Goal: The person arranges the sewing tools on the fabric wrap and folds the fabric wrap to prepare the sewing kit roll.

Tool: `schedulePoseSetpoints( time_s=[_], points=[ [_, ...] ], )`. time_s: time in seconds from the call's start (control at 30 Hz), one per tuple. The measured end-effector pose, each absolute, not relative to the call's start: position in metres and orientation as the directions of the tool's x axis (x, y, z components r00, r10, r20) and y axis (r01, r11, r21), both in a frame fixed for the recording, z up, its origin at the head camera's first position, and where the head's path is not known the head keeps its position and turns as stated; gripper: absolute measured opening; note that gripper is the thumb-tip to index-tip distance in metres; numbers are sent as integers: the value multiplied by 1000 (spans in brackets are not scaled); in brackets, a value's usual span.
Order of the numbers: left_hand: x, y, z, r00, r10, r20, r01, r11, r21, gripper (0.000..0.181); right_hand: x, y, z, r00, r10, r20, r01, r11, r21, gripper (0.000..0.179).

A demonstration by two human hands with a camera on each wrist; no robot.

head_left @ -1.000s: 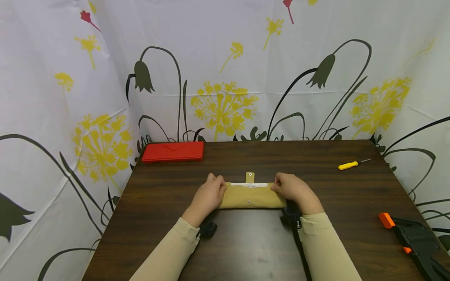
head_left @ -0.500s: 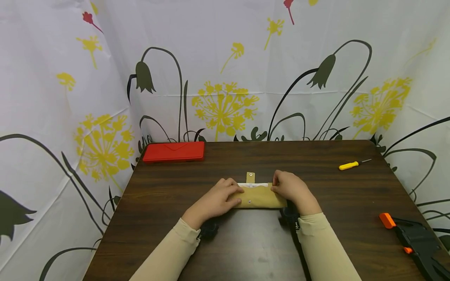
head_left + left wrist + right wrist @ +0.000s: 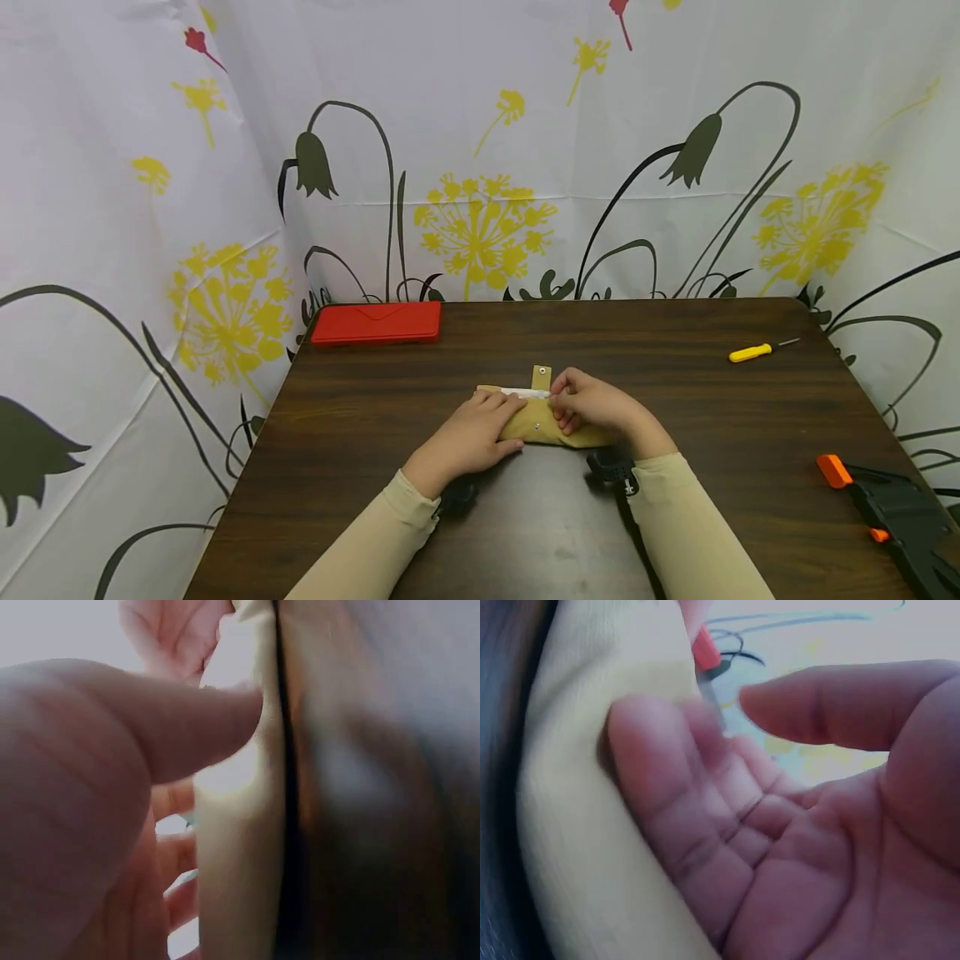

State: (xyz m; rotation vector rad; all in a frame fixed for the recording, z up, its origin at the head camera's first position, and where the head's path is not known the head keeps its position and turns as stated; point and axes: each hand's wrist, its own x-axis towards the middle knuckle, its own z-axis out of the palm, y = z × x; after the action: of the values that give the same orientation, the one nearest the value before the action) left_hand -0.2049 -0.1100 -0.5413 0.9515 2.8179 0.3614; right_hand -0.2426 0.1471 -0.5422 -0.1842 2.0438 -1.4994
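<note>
A tan fabric pouch [image 3: 551, 431] lies on the table in the head view, its snap tab [image 3: 542, 377] folded out toward the back. A white strip [image 3: 522, 392] shows along its opening; what it is cannot be told. My left hand [image 3: 468, 432] rests on the pouch's left part with fingers extended, and in the left wrist view the thumb [image 3: 202, 724] lies across the pouch's front. Over the right part is my right hand [image 3: 603, 408], fingers loosely bent. The right wrist view has one fingertip [image 3: 641, 731] pressing into the cloth, the thumb [image 3: 802, 705] standing apart.
At the back left of the dark wooden table [image 3: 360, 467] lies a red case [image 3: 377, 323]. A yellow-handled screwdriver [image 3: 752, 352] is at the back right. A black and orange clamp [image 3: 892, 512] lies by the right edge. A flower-patterned curtain [image 3: 480, 150] hangs behind.
My left hand has let go of the pouch's left corner and spread over its front. My right hand has left the right corner and moved left toward the middle of the opening.
</note>
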Motion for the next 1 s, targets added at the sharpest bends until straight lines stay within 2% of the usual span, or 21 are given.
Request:
schedulePoseSetpoints(
  time_s=[0.17, 0.23, 0.4, 0.53, 0.67, 0.77, 0.87, 1.0],
  points=[
    [-203, -104, -549, -817, 576, -11, 558, 796, 234, 62, -249, 151, -555, -828, -425, -367, 272, 268, -924, 53],
    [-201, -102, -550, -831, 556, -3, 540, 808, 236, 60, -251, 152, -558, -823, -446, -351, 261, 252, -932, 54],
    [-199, -99, -550, -806, 589, 57, 585, 780, 220, 54, -251, 154, -561, -812, -498, -304, 209, 238, -949, 35],
    [-202, -99, -553, -742, 657, 129, 668, 712, 215, 47, -248, 150, -560, -842, -489, -229, 98, 278, -956, 24],
    [-203, -99, -554, -720, 677, 151, 690, 674, 265, 43, -246, 144, -559, -873, -453, -181, 41, 302, -952, 13],
    [-202, -99, -551, -737, 657, 160, 673, 691, 263, 42, -246, 142, -560, -889, -426, -170, 59, 261, -964, 7],
    [-198, -99, -549, -776, 616, 134, 630, 749, 205, 49, -248, 139, -564, -908, -394, -143, 70, 195, -978, 5],
    [-197, -100, -548, -819, 570, 64, 573, 809, 134, 60, -250, 135, -570, -940, -339, -34, -29, 179, -984, 4]
  ],
)
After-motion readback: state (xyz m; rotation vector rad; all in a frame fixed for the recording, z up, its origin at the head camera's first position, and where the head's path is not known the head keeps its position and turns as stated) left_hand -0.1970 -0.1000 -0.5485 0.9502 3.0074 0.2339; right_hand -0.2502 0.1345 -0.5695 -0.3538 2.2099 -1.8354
